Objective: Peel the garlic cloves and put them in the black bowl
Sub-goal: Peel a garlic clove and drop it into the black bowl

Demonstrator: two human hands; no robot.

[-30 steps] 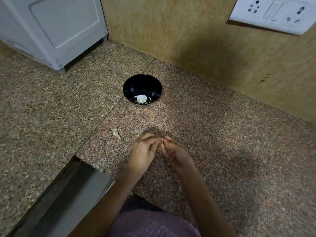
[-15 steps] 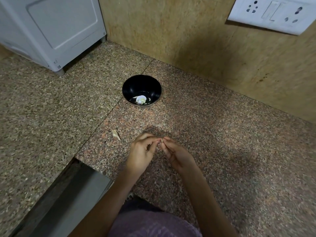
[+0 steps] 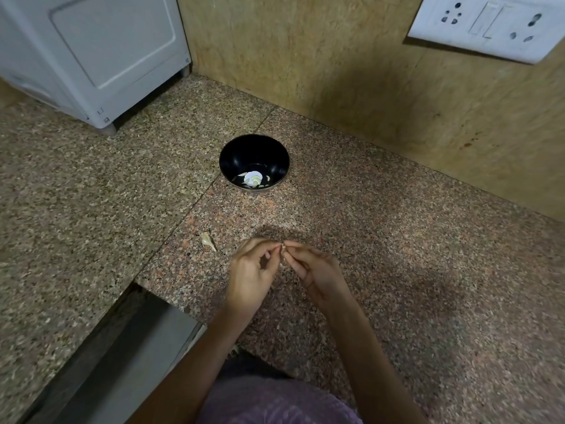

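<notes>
The peeling step is in hand. Both hands meet over the counter (image 3: 397,286), near its front edge. The left hand (image 3: 249,276) and the right hand (image 3: 318,270) each pinch the same small garlic clove (image 3: 283,248) between thumb and fingertips, holding it just above the stone. How much skin it still carries is too small to tell.

The next move probably calls for pulling the last skin free, then reaching forward to drop the clove in the black bowl (image 3: 244,151). It stands well apart from the hands, toward the back wall. At its bottom lie several pale peeled cloves (image 3: 253,178), clustered at the near side.

A pale loose piece (image 3: 208,241) lies on the counter left of the hands; skin or unpeeled clove, it cannot be told.
</notes>
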